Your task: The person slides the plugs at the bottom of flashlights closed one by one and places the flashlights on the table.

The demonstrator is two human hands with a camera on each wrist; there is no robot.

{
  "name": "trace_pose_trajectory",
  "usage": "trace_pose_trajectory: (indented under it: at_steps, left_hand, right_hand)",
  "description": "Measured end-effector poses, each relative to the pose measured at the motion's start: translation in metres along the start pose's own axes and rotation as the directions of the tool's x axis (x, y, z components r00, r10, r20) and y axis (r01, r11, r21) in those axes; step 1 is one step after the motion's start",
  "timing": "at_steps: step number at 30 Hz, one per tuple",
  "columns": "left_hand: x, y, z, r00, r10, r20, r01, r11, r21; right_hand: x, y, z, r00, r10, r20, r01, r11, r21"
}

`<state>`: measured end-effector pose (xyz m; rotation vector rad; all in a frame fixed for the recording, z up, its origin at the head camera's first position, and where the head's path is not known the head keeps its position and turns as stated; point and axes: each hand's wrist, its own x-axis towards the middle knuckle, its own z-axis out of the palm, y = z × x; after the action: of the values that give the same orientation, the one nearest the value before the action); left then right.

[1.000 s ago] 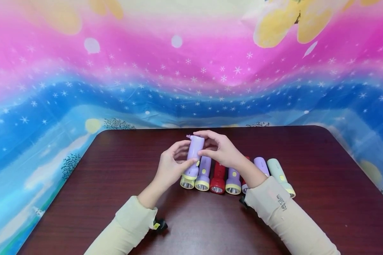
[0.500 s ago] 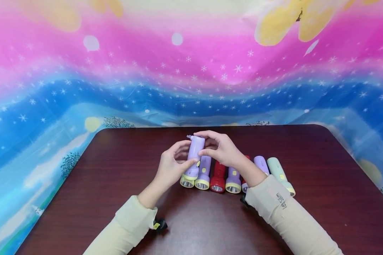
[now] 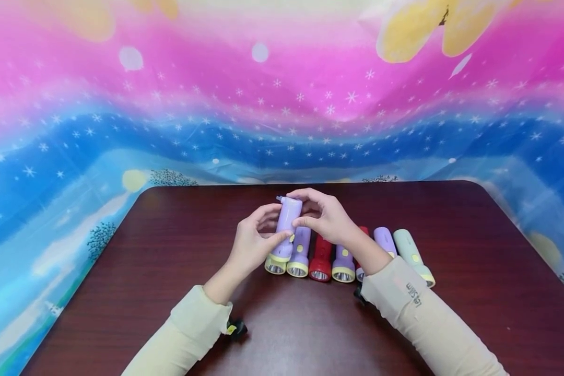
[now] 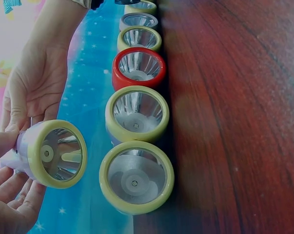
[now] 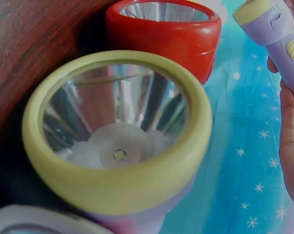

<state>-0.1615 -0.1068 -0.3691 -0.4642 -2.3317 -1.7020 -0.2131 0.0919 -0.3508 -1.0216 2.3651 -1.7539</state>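
Both hands hold one lilac flashlight (image 3: 289,216) with a yellow rim, raised over the left end of a row of flashlights. My left hand (image 3: 250,237) grips its body from the left, thumb near the yellow switch. From the right, my right hand (image 3: 328,218) pinches the tail end between thumb and fingers. A small prong-like piece (image 3: 279,198) sticks out at the tail. In the left wrist view the lens end (image 4: 59,153) faces the camera. Below it, a yellow-rimmed flashlight (image 3: 275,268) lies partly hidden. Beside that lies a purple flashlight (image 3: 302,245).
Rightward in the row come a red flashlight (image 3: 320,261), another purple flashlight (image 3: 344,263), more lying partly behind the right wrist, and a mint green flashlight (image 3: 408,250). All lie lens toward the person on a dark wood table (image 3: 169,261). A printed backdrop (image 3: 282,125) surrounds the table.
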Motion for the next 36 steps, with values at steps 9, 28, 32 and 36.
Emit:
trace_pose_trajectory:
  at_steps: [9,28,32,36]
  left_hand:
    - [0.0027,-0.0020,-0.0020,1.000,-0.006,-0.003,0.006,1.000,0.014]
    - [0.0001,-0.0040,-0.0034,1.000,-0.029,0.000,0.029,0.999,-0.024]
    - [-0.0001,-0.0034,-0.0036,1.000,-0.025,0.001,0.025,0.999,-0.029]
    - [0.0005,-0.0039,-0.0030,1.000,-0.019,0.009,0.019,0.999,-0.038]
  right_hand:
    - [0.0021,0.0003,0.0018,1.000,-0.006,-0.016,0.006,1.000,0.019]
    - [-0.0013,-0.0037,0.0067,0.996,0.012,-0.083,-0.013,1.000,-0.014]
    - [-0.0028,-0.0044,0.0078,0.996,0.018,-0.084,-0.018,1.000,-0.009]
    - [-0.0040,-0.0049,0.0072,0.996,0.020,-0.089,-0.021,1.000,-0.009]
